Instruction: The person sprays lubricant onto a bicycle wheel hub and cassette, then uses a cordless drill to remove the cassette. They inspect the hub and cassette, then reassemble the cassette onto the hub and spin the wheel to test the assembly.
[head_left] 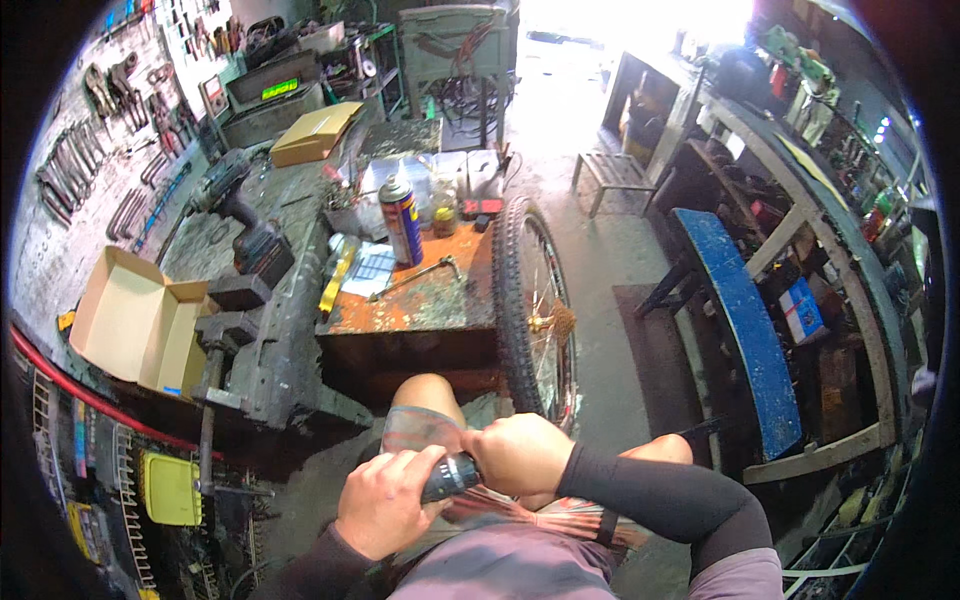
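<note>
Low in front of my lap, my left hand (390, 500) is wrapped around a short black cylindrical part (452, 478) with a ringed, shiny end. Its exact kind does not show. Against the right end of that part, my right hand (525, 453) is closed in a fist; whatever its fingers hold is hidden. Both hands are close together above my thighs. Just beyond them stands a bicycle wheel (515, 300) with a knobby black tyre and a gold-coloured sprocket cassette (553, 322), leaning by the small bench.
A worn orange-topped bench (440, 300) bears a blue spray can (400, 222), a small jar (443, 222) and a metal tool (415, 278). At left, a vise (230, 325), a cordless drill (250, 225) and an open cardboard box (145, 320) stand along a workbench. A blue plank (740, 320) is at right.
</note>
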